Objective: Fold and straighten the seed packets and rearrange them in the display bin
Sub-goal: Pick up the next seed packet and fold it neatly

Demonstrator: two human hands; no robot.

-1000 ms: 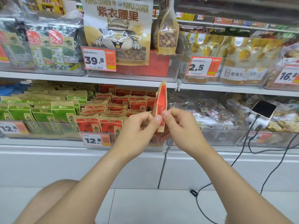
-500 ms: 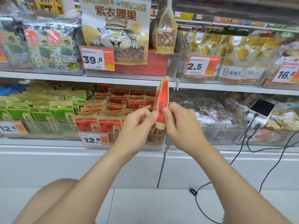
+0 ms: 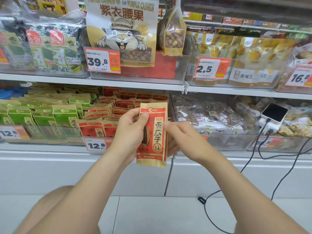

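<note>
A flat, rectangular red seed packet [image 3: 154, 134] of matte kraft-toned paper, with tan crimped bands at its top and bottom edges and a vertical cream label strip, is held upright with its printed face to the camera, in front of the clear plastic display bin [image 3: 101, 137] and not inside it. The left hand [image 3: 130, 130] grips the packet's left edge, thumb pressed flat on the front near the top and fingers curled behind. The right hand [image 3: 184, 139] pinches the right edge partway down, its other fingers curled behind the lower half. In the bin behind, more red packets [image 3: 108, 112] stand in tight rows, tops uneven and creased; green packets [image 3: 64, 115] of the same paper fill the neighbouring bin to the left. An orange-and-white price tag [image 3: 96, 145] reading 12.8 is fixed to the bin's front. Over to the right, a glossy phone [image 3: 274, 113] rests on crinkled snack bags, with a black cable [image 3: 249, 162] trailing down.
</note>
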